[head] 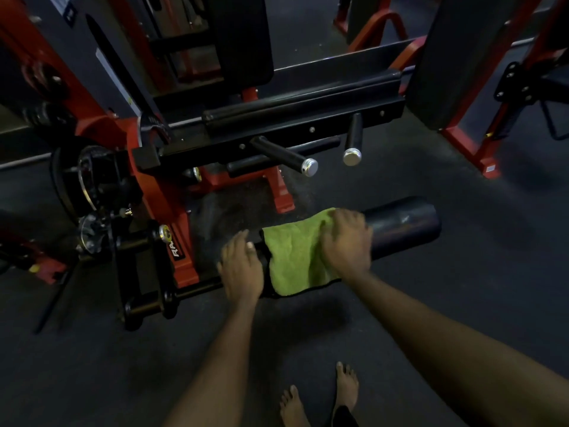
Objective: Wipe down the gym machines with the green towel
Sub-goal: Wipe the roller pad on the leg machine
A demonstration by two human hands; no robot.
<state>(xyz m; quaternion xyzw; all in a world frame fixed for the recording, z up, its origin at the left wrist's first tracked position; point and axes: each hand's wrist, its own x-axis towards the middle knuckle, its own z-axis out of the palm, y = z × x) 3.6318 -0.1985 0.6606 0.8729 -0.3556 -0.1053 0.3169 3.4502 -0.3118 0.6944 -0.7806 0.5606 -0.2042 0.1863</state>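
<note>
Right hand (pixel 346 238): It is laid on the green towel (pixel 294 260). Its fingers are bent over the towel's top edge, and the cloth is held down on the roll.
Left hand (pixel 241 268): It is rested on the bare roll, just beside the towel's left edge. Its fingers are spread out loosely, and nothing is held in it.
Green towel: It is draped over the middle of the black roll (pixel 403 223), between the two hands. It looks soft and fuzzy, with a dark trim along the bottom.
Black roll: It is laid long-ways from lower left to upper right. Its round end is seen bare and a bit shiny, just past the right hand.
Way to go: The unwiped end is nearer the right hand, so a slide along the roll toward the upper right is likely called for.
Red machine (pixel 181 208): The roll is joined to it on the left.
</note>
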